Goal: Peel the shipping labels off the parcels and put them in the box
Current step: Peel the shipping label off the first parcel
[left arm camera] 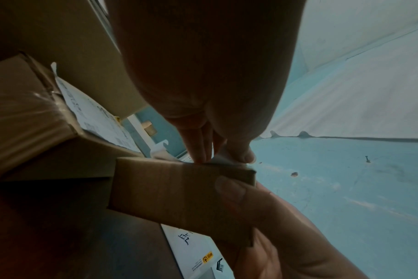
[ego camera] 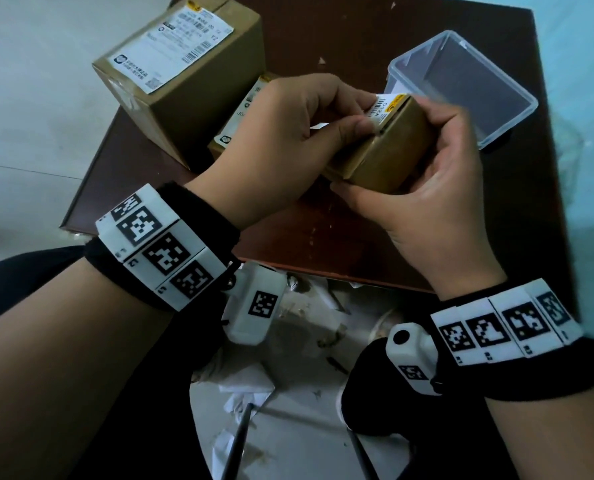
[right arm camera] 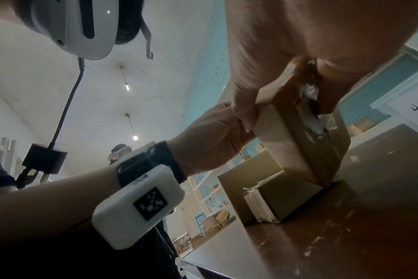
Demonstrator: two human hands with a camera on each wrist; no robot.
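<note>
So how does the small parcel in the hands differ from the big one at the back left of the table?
The small parcel is gripped by the right hand and tilted; the big parcel sits on the table, untouched. The small parcel's label is being picked at its edge by the left hand; the big parcel's label lies flat and whole. Both are brown cardboard with white labels.

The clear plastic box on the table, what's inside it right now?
The clear plastic box shows only its bare bottom; its near left corner is hidden behind the small parcel and right hand.
</note>
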